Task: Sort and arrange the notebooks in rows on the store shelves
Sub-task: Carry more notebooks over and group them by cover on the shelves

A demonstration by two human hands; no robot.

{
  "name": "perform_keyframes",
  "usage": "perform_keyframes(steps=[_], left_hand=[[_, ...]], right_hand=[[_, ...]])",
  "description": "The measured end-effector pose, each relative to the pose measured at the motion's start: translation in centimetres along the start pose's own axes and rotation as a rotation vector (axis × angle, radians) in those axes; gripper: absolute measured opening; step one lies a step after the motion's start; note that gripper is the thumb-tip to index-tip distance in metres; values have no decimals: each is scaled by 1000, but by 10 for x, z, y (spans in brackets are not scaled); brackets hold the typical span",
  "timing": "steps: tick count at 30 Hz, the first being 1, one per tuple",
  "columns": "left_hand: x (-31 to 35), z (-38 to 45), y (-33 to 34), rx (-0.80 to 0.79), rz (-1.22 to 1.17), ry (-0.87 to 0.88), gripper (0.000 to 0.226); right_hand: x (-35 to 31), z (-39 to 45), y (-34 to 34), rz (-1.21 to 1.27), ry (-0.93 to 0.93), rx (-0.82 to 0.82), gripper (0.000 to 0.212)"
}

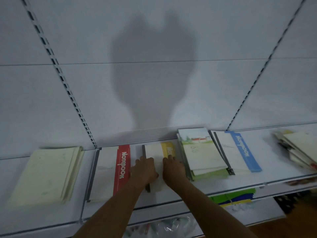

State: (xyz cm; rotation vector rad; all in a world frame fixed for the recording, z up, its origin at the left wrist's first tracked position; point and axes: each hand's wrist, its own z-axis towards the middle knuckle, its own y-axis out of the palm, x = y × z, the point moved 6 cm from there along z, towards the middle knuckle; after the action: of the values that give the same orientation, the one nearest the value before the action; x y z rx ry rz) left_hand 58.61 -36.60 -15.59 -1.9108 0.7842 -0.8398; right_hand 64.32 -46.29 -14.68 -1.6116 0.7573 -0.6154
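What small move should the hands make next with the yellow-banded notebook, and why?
Probably slide the yellow-banded notebook back toward the rear panel and square it. Both the left hand and right hand already rest flat on its cover, and its near edge sits askew between the red-banded notebook and the landscape-cover stack.

Notebook stacks (202, 152) lie side by side on shelf (171, 196).
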Motion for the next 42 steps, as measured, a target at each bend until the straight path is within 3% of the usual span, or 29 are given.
perform_keyframes(steps=[5, 10, 12, 15, 22, 27, 33, 42], left_hand=[[-8, 12, -14, -78, -7, 35, 47], [26, 7, -51, 233, -91, 89, 29], [68, -1, -61, 293, -174, 205, 21], [152, -21, -59, 262, -243, 427, 16], [341, -122, 0, 42, -219, 932, 16], [438, -192, 56, -72, -194, 1104, 16], [545, -225, 120, -159, -84, 1131, 15], [670, -231, 161, -202, -110, 1060, 20]], right_hand=[[7, 5, -16, 186, 33, -105, 39], [37, -6, -74, 612, 150, 142, 33], [69, -24, -91, 647, 225, 228, 27], [145, -72, -97, 617, 450, 336, 24], [313, -276, -66, 557, 1047, 456, 20], [394, -397, -42, 562, 1313, 513, 23], [493, -476, -25, 647, 1423, 544, 19], [635, -503, -15, 641, 1354, 490, 19]])
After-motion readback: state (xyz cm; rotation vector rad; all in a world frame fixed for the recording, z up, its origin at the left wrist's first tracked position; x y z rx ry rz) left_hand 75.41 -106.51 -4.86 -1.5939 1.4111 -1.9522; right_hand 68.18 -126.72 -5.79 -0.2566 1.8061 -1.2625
